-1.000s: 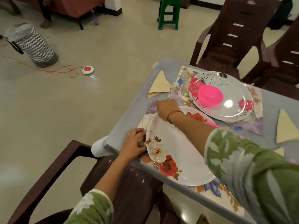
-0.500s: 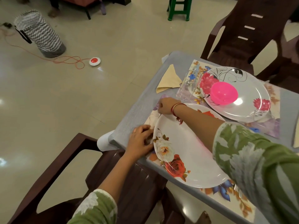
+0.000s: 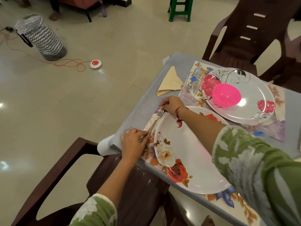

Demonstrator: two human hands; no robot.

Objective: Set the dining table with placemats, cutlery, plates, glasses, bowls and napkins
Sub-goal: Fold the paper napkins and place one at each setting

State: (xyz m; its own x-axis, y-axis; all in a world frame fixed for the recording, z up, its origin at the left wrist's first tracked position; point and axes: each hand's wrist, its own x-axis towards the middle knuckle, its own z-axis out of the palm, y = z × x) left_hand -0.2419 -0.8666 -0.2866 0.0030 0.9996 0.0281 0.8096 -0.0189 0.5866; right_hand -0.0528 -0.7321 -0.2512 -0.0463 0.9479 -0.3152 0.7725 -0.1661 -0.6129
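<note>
A steel fork (image 3: 156, 119) lies along the left rim of the near flowered plate (image 3: 187, 154), on a floral placemat (image 3: 228, 198). My left hand (image 3: 134, 142) pinches the fork's handle end. My right hand (image 3: 171, 104) rests by the tines, fingers curled at the placemat's far corner. A second plate (image 3: 254, 101) beyond carries a pink bowl (image 3: 226, 95). A clear glass (image 3: 191, 88) lies next to that plate, and a folded tan napkin (image 3: 171, 82) sits near the table's corner.
The grey table (image 3: 138, 111) ends just left of my hands. A brown plastic chair (image 3: 114, 176) stands under my arms, another brown chair (image 3: 247, 35) at the far side. On the floor are a zigzag basket (image 3: 40, 36), an orange cable and a green stool (image 3: 179, 8).
The fork now lies in plain sight between my hands beside the near plate. My left hand has slid to its handle; my right hand stays at the placemat's far corner.
</note>
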